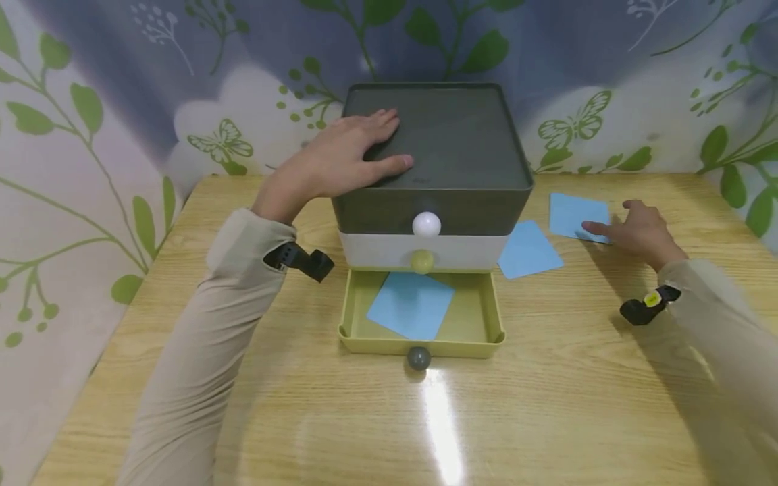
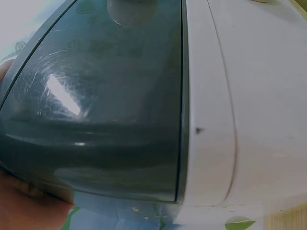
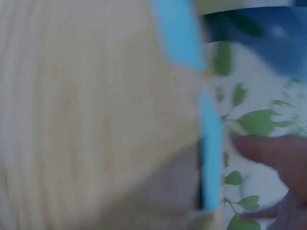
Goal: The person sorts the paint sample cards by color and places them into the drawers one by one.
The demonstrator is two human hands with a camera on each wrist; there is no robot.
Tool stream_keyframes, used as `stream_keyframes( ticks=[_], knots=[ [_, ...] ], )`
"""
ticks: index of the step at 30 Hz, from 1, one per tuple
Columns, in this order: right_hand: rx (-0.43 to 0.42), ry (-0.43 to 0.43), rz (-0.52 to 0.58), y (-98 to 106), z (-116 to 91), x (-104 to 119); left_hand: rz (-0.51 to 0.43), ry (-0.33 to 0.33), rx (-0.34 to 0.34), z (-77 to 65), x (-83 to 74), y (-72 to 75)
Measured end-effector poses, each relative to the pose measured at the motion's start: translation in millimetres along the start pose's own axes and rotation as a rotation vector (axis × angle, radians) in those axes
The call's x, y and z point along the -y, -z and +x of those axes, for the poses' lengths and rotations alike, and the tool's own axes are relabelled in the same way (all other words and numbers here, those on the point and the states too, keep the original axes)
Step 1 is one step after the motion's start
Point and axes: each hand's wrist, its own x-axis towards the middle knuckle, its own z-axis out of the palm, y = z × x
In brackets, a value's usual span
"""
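My left hand (image 1: 349,152) rests with spread fingers on the dark grey top of a small drawer box (image 1: 452,135). Its yellow bottom drawer (image 1: 349,317) is pulled out, with a blue paper square (image 1: 416,304) lying in it. Over at the right, my right hand (image 1: 644,233) hovers by another blue paper piece (image 1: 571,214), thumb reaching over its near corner. In the right wrist view the fingers (image 3: 268,153) show beside that paper (image 3: 211,158), apparently apart from it. A third blue paper (image 1: 529,250) lies against the box's right side.
The box has round knobs: white (image 1: 427,224), yellow (image 1: 422,261) and, on the pulled-out drawer, dark grey (image 1: 419,358). Behind the wooden table (image 1: 516,418) hangs a leaf-patterned curtain (image 1: 261,88), which also covers the left side.
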Motion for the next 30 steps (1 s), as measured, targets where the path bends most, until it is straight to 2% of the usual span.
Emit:
stream_keyframes(
  ticks=[4, 6, 8, 11, 13, 17, 21, 27, 30],
  knots=[
    [-0.007, 0.13, -0.188, -8.5, 6.8, 1.9, -0.006, -0.001, 0.002, 0.0, -0.2, -1.4],
    [-0.017, 0.127, -0.248, -11.6, 5.3, 3.2, -0.011, -0.004, 0.0, 0.2, -0.3, -1.7],
    [-0.054, 0.088, -0.289, -14.1, 1.5, 5.6, -0.013, -0.002, -0.004, 0.2, -0.3, -1.6],
    [-0.084, 0.027, -0.28, -14.6, -4.8, 8.5, -0.012, 0.002, -0.006, -0.2, -0.3, -0.9],
    [-0.087, 0.034, -0.269, -12.4, -9.6, 9.9, -0.011, 0.005, 0.0, -0.6, -0.3, -0.5],
    [-0.001, 0.055, -0.214, -5.0, -15.4, 12.5, -0.007, 0.012, 0.009, -1.7, 0.3, 0.1],
    [0.101, 0.006, -0.212, -1.5, -17.0, 14.0, -0.004, 0.016, 0.013, -1.3, 0.4, 0.5],
    [0.122, 0.023, -0.263, -2.3, -17.1, 12.8, -0.007, 0.01, 0.007, -0.5, 0.4, 0.4],
    [0.114, 0.04, -0.255, -2.0, -18.3, 9.9, -0.006, 0.009, 0.004, -0.4, 0.2, 0.4]
  ],
)
